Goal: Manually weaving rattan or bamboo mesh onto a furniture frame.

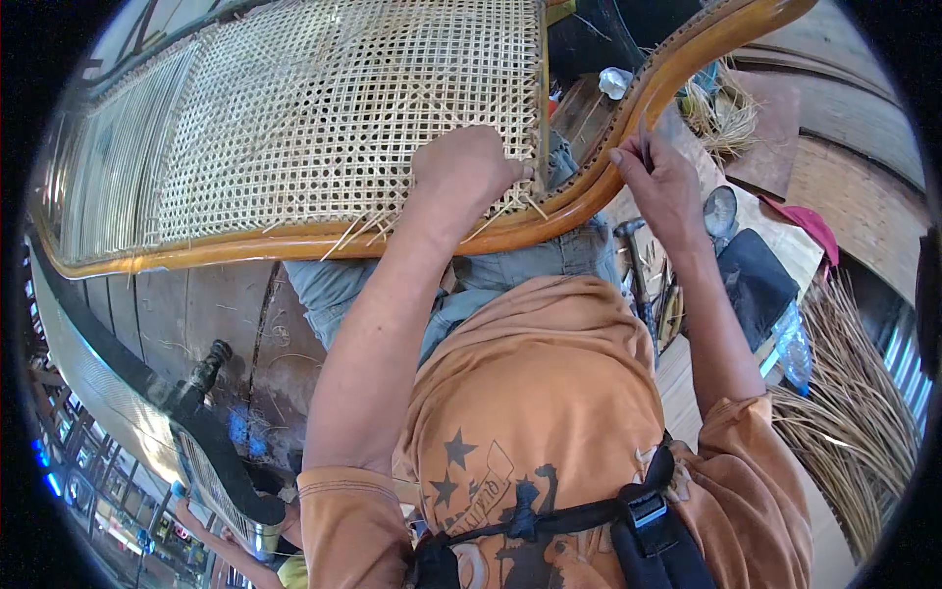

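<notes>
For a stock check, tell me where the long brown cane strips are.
The long brown cane strips lie at the head view's right, beside the clear plastic, below the magenta cloth.

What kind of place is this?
Probably a furniture workshop for cane weaving. The signs: a woven cane panel with loose strand ends in a curved wooden frame, a heap of long, thin strips at right, and a second, dark-framed piece at lower left.
</notes>
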`<move>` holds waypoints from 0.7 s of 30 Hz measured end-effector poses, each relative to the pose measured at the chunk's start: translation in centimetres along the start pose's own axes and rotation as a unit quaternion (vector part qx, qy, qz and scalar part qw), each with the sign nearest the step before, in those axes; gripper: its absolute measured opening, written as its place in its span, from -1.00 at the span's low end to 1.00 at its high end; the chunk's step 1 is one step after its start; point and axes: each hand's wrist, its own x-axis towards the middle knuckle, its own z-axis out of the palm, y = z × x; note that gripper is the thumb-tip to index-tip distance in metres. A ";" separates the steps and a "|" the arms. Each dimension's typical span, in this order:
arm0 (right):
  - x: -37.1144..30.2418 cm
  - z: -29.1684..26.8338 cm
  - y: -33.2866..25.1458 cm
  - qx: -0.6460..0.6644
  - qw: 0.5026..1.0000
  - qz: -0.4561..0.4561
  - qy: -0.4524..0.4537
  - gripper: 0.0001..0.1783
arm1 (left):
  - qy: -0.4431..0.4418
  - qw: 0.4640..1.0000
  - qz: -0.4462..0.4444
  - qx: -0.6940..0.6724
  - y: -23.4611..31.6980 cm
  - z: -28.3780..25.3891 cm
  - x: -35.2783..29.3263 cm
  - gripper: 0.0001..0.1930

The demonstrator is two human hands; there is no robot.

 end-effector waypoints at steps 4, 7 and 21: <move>0.0 1.4 0.7 0.051 0.995 -0.030 0.078 -0.76 | -0.022 0.998 -0.057 0.034 0.1 -0.1 1.7 -0.42; 0.4 2.0 0.9 0.042 0.991 -0.045 0.119 -0.77 | -0.092 0.990 -0.097 0.051 -0.2 -0.8 3.0 -0.45; -8.3 2.6 -3.1 0.206 0.964 -0.163 -0.050 -0.60 | 0.017 0.938 0.078 -0.338 6.1 3.3 -10.8 -0.58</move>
